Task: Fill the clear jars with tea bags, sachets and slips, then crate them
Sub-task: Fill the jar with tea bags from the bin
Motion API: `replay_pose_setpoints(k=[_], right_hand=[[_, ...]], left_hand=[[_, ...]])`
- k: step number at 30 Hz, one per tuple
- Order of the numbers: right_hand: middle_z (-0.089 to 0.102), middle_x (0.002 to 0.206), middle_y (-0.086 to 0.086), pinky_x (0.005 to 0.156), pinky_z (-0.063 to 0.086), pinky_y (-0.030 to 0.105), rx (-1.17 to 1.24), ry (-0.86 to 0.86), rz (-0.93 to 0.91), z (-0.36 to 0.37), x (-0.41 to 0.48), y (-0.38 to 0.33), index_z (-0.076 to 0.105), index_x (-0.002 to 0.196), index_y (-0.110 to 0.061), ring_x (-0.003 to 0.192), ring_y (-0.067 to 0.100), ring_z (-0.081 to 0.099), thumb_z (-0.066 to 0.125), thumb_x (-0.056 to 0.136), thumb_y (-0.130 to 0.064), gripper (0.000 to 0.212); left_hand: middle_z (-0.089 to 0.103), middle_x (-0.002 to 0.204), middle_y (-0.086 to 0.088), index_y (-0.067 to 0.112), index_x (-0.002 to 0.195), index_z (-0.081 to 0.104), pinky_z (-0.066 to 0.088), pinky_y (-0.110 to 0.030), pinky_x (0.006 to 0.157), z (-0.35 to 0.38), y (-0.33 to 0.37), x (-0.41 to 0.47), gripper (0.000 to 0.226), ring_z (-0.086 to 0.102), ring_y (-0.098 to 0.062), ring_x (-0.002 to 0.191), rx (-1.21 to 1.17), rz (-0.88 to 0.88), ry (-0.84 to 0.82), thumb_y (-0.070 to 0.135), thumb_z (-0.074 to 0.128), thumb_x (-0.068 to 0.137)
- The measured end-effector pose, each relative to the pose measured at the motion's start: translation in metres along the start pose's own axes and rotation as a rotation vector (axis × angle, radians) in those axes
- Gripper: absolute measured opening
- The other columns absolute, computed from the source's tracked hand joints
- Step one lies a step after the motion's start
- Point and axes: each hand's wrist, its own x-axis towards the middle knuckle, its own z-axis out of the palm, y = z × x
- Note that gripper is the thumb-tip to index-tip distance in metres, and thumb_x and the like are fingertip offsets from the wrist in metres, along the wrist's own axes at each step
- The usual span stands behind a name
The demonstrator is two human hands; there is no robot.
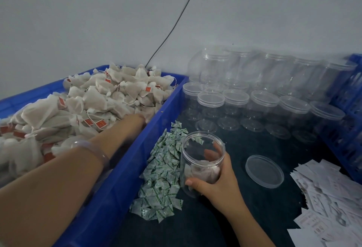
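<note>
On the head view, my right hand (pixel 214 181) is wrapped round the open clear jar (pixel 201 149), which stands tilted on the dark bench (pixel 225 227) with a few tea bags in its bottom. My left hand (pixel 139 119) reaches into the blue bin (pixel 109 194), fingers buried among the tea bags (pixel 94 100); I cannot tell whether it grips any. The sachets (pixel 162 170) are heaped between the two hands. A loose lid (pixel 264 171) lies just right of the right hand, the slips (pixel 331 197) further right. Lidded jars (pixel 262 100) stand beyond it.
</note>
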Motion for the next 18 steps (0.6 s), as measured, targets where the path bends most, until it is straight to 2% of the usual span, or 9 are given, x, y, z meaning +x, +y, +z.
replay_pose_setpoints(k=[2,4,8,9,10,13,16,18], right_hand=[[0.05,0.128,-0.029,0.085,0.049,0.01,0.001,0.0,0.003,0.0,0.0,0.0,0.033,0.118,-0.075,0.115,-0.01,0.054,0.089,0.039,-0.051,0.099],[0.05,0.129,-0.028,0.084,0.049,0.009,0.001,-0.001,0.002,0.0,0.0,-0.001,0.033,0.117,-0.076,0.114,-0.011,0.053,0.089,0.04,-0.051,0.099],[0.05,0.128,-0.027,0.085,0.049,0.01,-0.005,0.0,0.0,-0.001,-0.001,-0.001,0.033,0.116,-0.076,0.115,-0.01,0.053,0.089,0.041,-0.051,0.097],[0.05,0.128,-0.028,0.085,0.05,0.011,-0.007,-0.001,0.001,-0.001,-0.001,-0.002,0.032,0.116,-0.076,0.115,-0.009,0.053,0.089,0.041,-0.051,0.098],[0.051,0.127,-0.029,0.085,0.049,0.011,-0.007,-0.001,0.002,-0.001,-0.001,-0.002,0.032,0.116,-0.077,0.115,-0.01,0.053,0.089,0.041,-0.051,0.097],[0.051,0.12,-0.039,0.084,0.049,0.009,-0.007,-0.005,0.002,-0.001,-0.001,-0.003,0.031,0.112,-0.08,0.114,-0.012,0.053,0.088,0.042,-0.049,0.095],[0.049,0.116,-0.045,0.082,0.048,0.007,-0.002,-0.008,-0.002,-0.001,-0.001,-0.005,0.033,0.109,-0.081,0.113,-0.012,0.053,0.088,0.043,-0.048,0.093],[0.05,0.115,-0.045,0.081,0.048,0.006,0.007,-0.008,-0.008,-0.001,-0.001,-0.005,0.034,0.107,-0.082,0.112,-0.012,0.054,0.088,0.044,-0.046,0.091]], left_hand=[[0.062,0.11,-0.012,0.003,0.106,0.068,0.045,-0.033,0.077,-0.004,0.003,-0.005,0.025,0.057,-0.023,0.089,-0.122,-0.034,0.168,0.019,0.052,0.095],[0.068,0.096,-0.011,0.006,0.096,0.071,0.044,-0.03,0.066,-0.01,0.003,-0.009,0.019,0.058,-0.021,0.075,-0.226,-0.072,0.343,0.018,0.058,0.091],[0.07,0.09,0.003,0.02,0.09,0.074,0.045,-0.021,0.065,-0.023,-0.001,-0.014,0.006,0.059,-0.009,0.072,-0.482,-0.16,0.575,0.022,0.073,0.084],[0.068,0.087,0.006,0.025,0.082,0.07,0.047,-0.021,0.066,-0.025,0.0,-0.015,0.006,0.06,-0.009,0.073,-0.575,-0.161,0.604,0.022,0.074,0.083],[0.066,0.084,0.008,0.03,0.077,0.064,0.048,-0.022,0.066,-0.028,0.0,-0.016,0.014,0.061,-0.009,0.075,-0.647,-0.159,0.626,0.021,0.074,0.082],[0.062,0.089,0.009,0.035,0.078,0.056,0.05,-0.032,0.075,-0.036,0.007,-0.019,0.022,0.06,-0.013,0.08,-0.832,-0.131,0.646,0.019,0.068,0.088],[0.06,0.109,-0.004,0.034,0.087,0.052,0.053,-0.045,0.08,-0.049,0.022,-0.026,0.023,0.068,-0.018,0.086,-1.063,-0.088,0.661,0.013,0.056,0.096],[0.059,0.11,-0.01,0.029,0.09,0.052,0.058,-0.043,0.077,-0.062,0.037,-0.034,0.022,0.071,-0.021,0.082,-1.235,-0.039,0.685,0.009,0.05,0.098]])
